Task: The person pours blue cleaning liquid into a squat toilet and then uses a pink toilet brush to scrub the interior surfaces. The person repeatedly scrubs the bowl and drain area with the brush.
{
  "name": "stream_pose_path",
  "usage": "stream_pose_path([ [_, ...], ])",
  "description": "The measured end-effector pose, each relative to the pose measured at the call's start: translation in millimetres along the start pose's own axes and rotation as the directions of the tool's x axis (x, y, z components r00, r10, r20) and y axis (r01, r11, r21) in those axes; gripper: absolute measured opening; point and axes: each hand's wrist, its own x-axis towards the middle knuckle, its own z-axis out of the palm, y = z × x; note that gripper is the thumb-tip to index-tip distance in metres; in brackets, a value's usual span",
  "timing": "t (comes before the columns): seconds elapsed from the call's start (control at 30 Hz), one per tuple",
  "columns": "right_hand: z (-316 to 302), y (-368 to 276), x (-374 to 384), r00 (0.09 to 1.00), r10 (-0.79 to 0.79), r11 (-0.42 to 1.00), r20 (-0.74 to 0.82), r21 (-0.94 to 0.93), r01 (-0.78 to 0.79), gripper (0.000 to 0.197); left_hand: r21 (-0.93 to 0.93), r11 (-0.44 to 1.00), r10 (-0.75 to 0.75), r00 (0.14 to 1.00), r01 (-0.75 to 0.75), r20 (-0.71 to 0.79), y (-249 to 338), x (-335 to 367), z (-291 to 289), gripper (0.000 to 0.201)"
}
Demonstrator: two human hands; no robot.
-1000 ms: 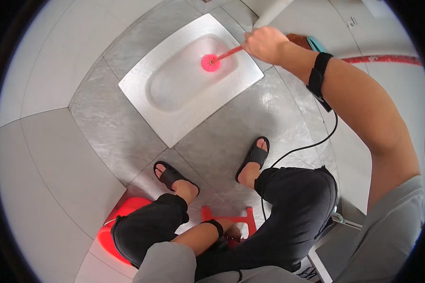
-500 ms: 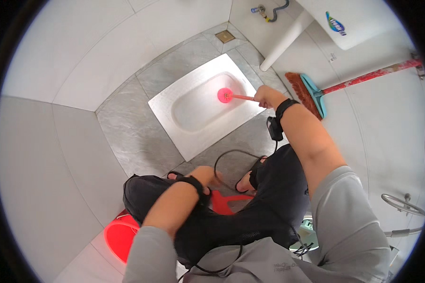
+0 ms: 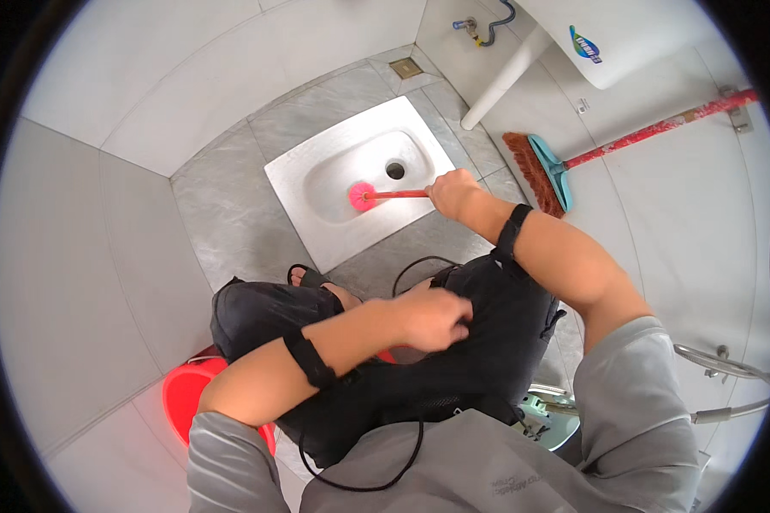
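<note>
My right hand (image 3: pixel 455 192) is closed around the red handle of a toilet brush (image 3: pixel 393 195). Its round pink head rests in the basin of a white squat toilet (image 3: pixel 284 168), to the left of the dark drain hole (image 3: pixel 395 171). My left hand (image 3: pixel 436 321), slightly blurred, is over my lap near my right thigh. Its fingers are loosely curled, and nothing shows in them. Black straps circle both forearms.
A red bucket (image 3: pixel 180 400) stands at lower left. A broom (image 3: pixel 536 171) with brown bristles and a red pole leans on the right wall, below a white cistern (image 3: pixel 624 51). A white pipe (image 3: pixel 506 79) descends nearby. A floor drain (image 3: pixel 406 67) lies at the far corner. A black cable loops across my lap.
The brush head has moved left and nearer, exposing the drain hole. My right hand has shifted left with it. My left hand has risen from between my legs and moved right.
</note>
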Motion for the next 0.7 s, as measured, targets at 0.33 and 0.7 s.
stream_pose_path([
  [0.33,-20,119,60,0.969,-0.243,0.899,-0.051,-0.386,0.206,0.019,0.309,0.951,-0.071,0.948,-0.031,0.311,-21,-13,14,0.026],
  [0.7,65,103,125,0.995,0.05,0.965,0.09,0.254,-0.071,0.022,0.372,0.925,0.011,0.985,-0.075,0.17,-7,-42,-28,0.021],
])
